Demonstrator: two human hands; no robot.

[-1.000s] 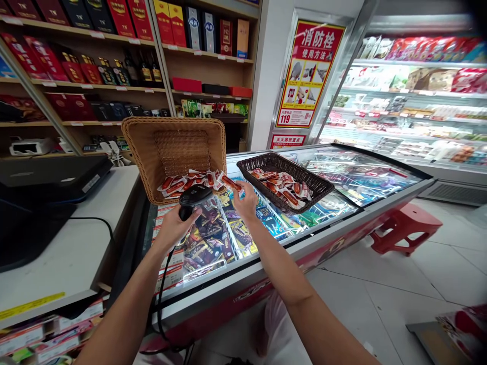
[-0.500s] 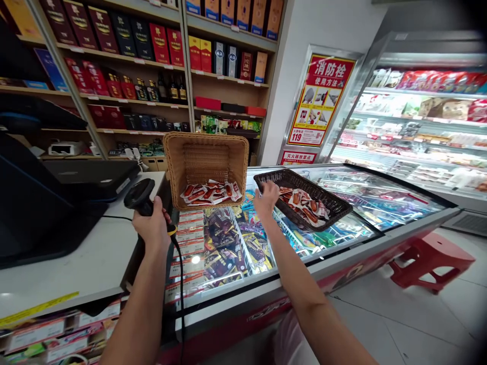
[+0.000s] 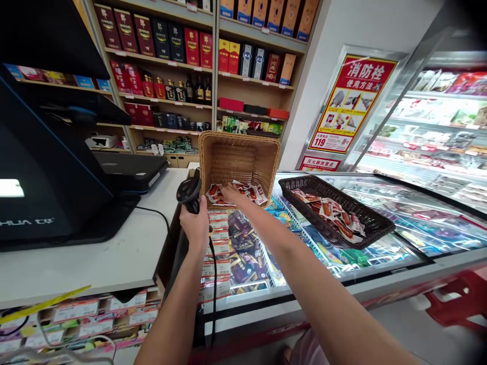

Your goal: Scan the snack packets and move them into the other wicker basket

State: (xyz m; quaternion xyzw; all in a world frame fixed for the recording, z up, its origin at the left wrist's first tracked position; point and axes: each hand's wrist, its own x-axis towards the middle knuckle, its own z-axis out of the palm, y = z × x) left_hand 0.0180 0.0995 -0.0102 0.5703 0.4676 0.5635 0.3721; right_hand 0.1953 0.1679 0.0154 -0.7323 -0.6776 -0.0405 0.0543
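My left hand (image 3: 195, 223) is closed round a black handheld barcode scanner (image 3: 189, 191), its cable hanging down over the freezer's near edge. My right hand (image 3: 231, 193) reaches into a tan wicker basket (image 3: 205, 152) that stands tipped with its mouth toward me. Its fingers lie stretched over the wrapped sausages (image 3: 254, 192) at the basket's bottom; the fingertips are small and partly lost among the packets. To the right, a dark brown woven tray (image 3: 375, 215) bears more wrapped sausages (image 3: 338, 218), with neither hand touching it.
Basket and tray rest on a glass-topped chest freezer (image 3: 266, 304) with packaged ice cream inside. A white counter (image 3: 114, 263) with a dark checkout terminal (image 3: 49, 177) lies left. Shelves of boxed bottles (image 3: 167, 40) stand behind. A red plastic stool (image 3: 456, 304) is at the right.
My right hand has moved left from the dark tray into the tan basket. The scanner stays in my left hand. The view has turned left, so things appear farther right.
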